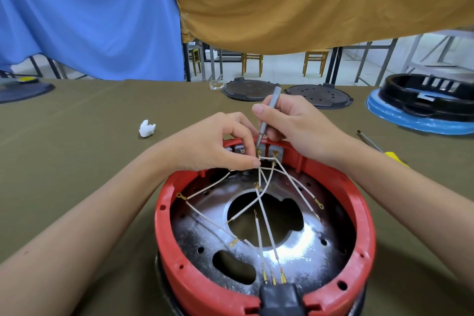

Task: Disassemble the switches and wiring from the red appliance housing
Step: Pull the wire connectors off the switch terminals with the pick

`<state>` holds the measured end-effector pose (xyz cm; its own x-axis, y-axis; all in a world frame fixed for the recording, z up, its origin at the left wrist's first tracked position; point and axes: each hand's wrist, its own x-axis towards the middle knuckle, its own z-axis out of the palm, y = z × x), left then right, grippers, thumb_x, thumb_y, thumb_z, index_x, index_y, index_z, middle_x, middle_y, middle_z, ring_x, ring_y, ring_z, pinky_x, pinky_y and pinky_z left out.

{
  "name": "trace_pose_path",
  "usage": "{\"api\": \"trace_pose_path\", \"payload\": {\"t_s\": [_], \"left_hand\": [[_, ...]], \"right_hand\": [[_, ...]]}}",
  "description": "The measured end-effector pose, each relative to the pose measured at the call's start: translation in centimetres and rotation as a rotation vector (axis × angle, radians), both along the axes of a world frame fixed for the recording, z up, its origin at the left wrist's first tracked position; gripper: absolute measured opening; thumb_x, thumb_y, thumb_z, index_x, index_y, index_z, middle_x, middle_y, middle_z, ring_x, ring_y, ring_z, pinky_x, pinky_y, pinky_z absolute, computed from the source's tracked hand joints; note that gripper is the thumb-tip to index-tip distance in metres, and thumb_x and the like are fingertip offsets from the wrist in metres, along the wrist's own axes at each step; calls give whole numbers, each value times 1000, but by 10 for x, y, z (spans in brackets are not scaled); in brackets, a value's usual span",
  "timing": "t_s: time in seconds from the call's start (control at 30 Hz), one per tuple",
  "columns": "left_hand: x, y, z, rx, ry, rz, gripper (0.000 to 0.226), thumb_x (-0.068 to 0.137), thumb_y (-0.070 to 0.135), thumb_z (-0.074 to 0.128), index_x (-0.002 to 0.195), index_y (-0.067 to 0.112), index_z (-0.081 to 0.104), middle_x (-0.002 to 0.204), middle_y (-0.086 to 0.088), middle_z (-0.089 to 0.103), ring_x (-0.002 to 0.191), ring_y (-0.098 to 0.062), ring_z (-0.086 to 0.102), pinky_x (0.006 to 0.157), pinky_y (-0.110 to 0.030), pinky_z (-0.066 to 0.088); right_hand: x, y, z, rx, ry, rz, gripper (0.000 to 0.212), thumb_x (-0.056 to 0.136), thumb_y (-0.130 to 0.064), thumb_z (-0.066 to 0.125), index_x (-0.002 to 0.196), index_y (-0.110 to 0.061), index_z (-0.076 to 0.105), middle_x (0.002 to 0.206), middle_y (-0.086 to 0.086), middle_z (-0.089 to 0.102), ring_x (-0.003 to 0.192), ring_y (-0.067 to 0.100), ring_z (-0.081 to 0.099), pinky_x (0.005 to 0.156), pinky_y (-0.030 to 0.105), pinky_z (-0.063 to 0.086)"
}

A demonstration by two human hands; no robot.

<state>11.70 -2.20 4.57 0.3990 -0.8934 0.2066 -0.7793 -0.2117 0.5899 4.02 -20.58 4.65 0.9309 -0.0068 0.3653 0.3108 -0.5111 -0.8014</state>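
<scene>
- The right hand holds a slim grey tool like a pen, its fingers wrapped round the shaft, with the tip down at a brass terminal on the far wall of the housing.
- The left hand pinches a white wire between thumb and fingertips just beside that same terminal, as if to pull the connector off while the tool pries.
- The terminal sits on one of the grey switches still mounted in the far rim of the red housing; a second switch beside it also has a wire on it.
- The housing lies upside down on the tabletop, right in front of the person, between the forearms.
- Inside, over the metal plate, many white wires fan out from the switches. Several ends with ring or spade lugs lie loose, so those look already freed from their far connections.
- Four leads still run into the black socket at the near rim.
- My judgement: the task is part way. The bottom cover appears to be off and many leads are unhooked, but the switch terminals, the switches and the socket leads are still to come out.
- Further out on the tabletop: a crumpled tissue to the left, a yellow-handled screwdriver to the right, two dark round covers at the far edge, and a black ring on blue wrapping at far right.
</scene>
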Motion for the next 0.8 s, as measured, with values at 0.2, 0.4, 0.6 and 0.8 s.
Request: {"api": "trace_pose_path", "payload": {"t_s": [0.2, 0.4, 0.6, 0.8], "left_hand": [[2, 1, 0, 18, -9, 7, 20, 73, 53, 73, 76, 34, 74, 113, 26, 57, 115, 1, 55, 110, -39, 38], [0, 0, 1, 4, -1, 12, 11, 75, 43, 76, 75, 31, 75, 113, 19, 58, 113, 0, 56, 109, -40, 39], [1, 1, 1, 19, 8, 10, 9, 79, 38, 78, 75, 31, 74, 116, 19, 57, 115, 1, 55, 109, -35, 38], [3, 1, -2, 7, 0, -2, 8, 81, 34, 80, 77, 30, 75, 116, 15, 58, 117, 1, 55, 109, -32, 37]], "right_hand": [[-4, 3, 1, -75, -136, -59, 29, 102, -27, 54, 82, -6, 53, 66, 8, 54, 61, 28, 49, 68, 46, 49], [-8, 5, 1, -187, -178, -69, 25, 102, -29, 54, 78, -21, 54, 64, -4, 53, 62, 15, 50, 67, 40, 46], [-1, 5, 5, -127, -87, -74, 29, 102, -26, 53, 80, -7, 54, 61, -3, 52, 56, 10, 47, 59, 29, 44], [-2, 4, 2, -136, 14, -51, 29, 102, -27, 53, 76, -13, 55, 59, -10, 44, 51, 2, 39, 52, 14, 35]]}}
